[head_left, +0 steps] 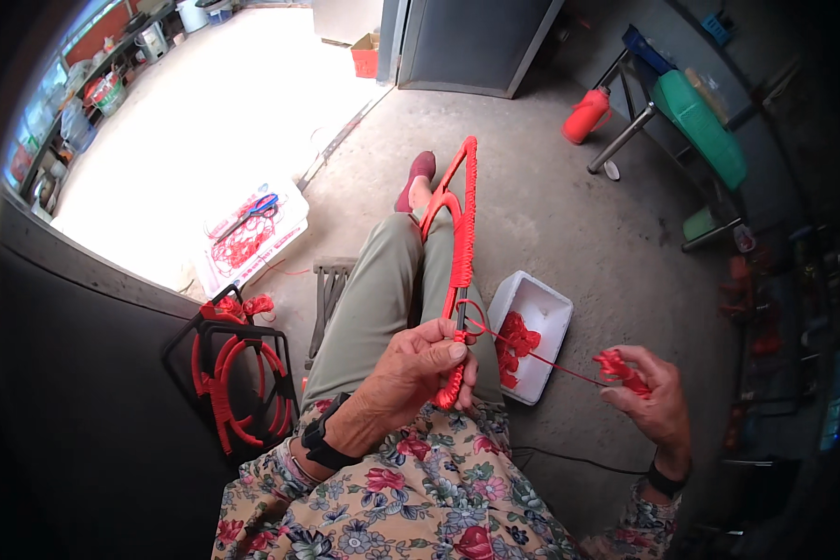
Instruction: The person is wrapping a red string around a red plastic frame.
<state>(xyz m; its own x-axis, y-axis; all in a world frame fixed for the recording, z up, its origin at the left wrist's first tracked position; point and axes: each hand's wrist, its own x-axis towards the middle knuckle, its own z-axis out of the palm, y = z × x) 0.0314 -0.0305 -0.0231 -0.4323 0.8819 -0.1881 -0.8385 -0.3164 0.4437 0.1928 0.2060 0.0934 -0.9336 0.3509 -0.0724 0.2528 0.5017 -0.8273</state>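
Note:
My left hand [420,364] is closed around the lower end of a frame [465,233] standing up over my lap. Tight turns of red cord cover most of it; a short dark stretch shows bare just above my fingers. A curved red part joins its inner side. From a loose loop at the bare stretch, a red strand [555,365] runs taut to the right. At its other end my right hand [658,392] grips a small bundle of red cord [622,370], held out to the right of my knees.
Beside my right leg stands a white foam box [558,313] with red cord bundles inside. Left lie black frames with red rings [243,373] and a white tray [294,219] holding tangled red cord and blue-handled scissors [263,203]. A red thermos [586,116] stands far right.

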